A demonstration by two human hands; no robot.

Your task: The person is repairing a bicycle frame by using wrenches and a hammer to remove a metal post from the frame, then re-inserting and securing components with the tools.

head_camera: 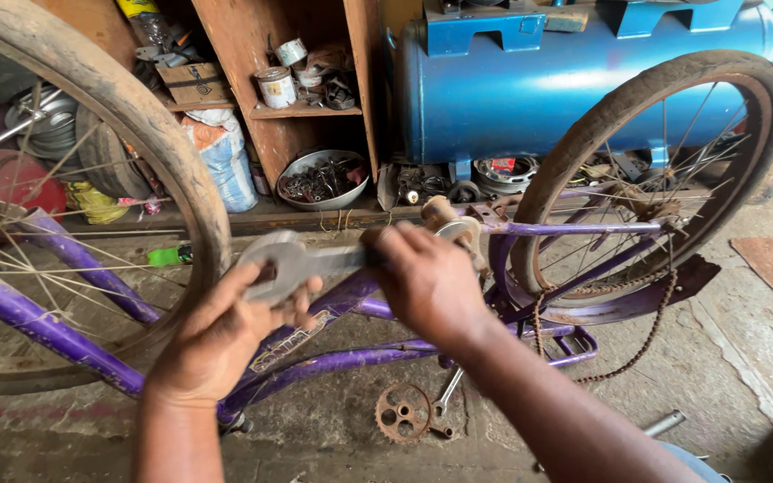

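Nearest on the concrete floor [744,358] lies a rusty chainring [403,413], with a small spanner [447,390] just right of it and a short metal tube [664,422] further right.

Above these, a purple bicycle frame [333,362] lies upside down across the scene. The left hand [225,335] cups the round head of a large flat grey wrench [293,264], its fingers [266,279] curled about that head from below. The right hand [427,282] is clenched around the wrench's handle, knuckles toward the camera, so the tool runs level between the two hands, over the frame's tubes and close to the bottom bracket [454,224] just beyond the right hand.

A loose rusty chain [646,344] droops from the rear wheel [664,170] on the right. The front wheel [91,188] with its worn tyre fills the left side.

Farther back, a metal bowl of small parts [324,179] sits on the floor under a wooden shelf [306,112] holding tins. A white sack [221,156] leans left of the bowl. A blue air tank [574,80] stands at the far right.
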